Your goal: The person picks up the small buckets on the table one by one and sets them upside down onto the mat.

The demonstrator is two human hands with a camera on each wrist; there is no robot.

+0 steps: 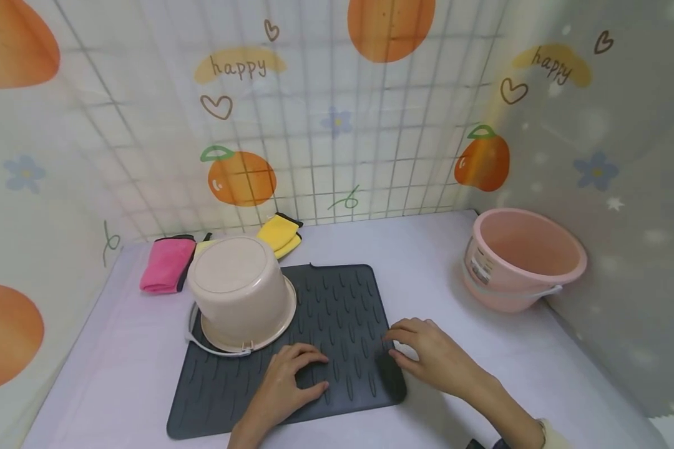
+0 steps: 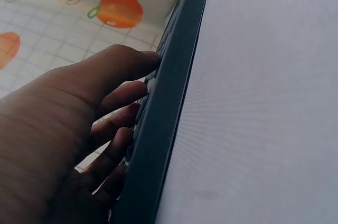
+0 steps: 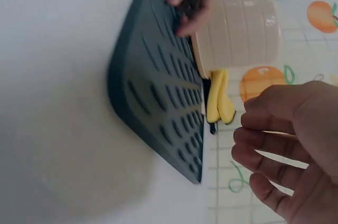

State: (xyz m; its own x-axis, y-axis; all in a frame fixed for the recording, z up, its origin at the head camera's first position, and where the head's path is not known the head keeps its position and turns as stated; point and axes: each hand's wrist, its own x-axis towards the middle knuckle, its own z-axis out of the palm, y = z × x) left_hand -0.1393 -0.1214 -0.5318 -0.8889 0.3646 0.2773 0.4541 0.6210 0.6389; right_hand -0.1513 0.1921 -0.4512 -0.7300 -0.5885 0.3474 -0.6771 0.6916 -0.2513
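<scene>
A dark grey ribbed drying mat [image 1: 345, 368] lies on the table. On its left part a cream bucket [image 1: 238, 299] stands upside down, its handle [image 1: 219, 352] resting around the rim at the front. My left hand [image 1: 281, 383] is over the mat's front middle, thumb and fingers spread apart with nothing between them; in the left wrist view its fingertips are right at the mat's ribs. Over the mat's right edge is my right hand [image 1: 435, 358], fingers loosely bent and holding nothing. The right wrist view has this hand [image 3: 296, 139] raised off the mat.
A pink bucket [image 1: 511, 293] stands upright at the back right, its handle hanging down. Behind the cream bucket lie a folded pink cloth [image 1: 168, 265] and yellow cloths [image 1: 279, 234] with black edging. A printed curtain [image 1: 314, 131] hangs along the back and sides.
</scene>
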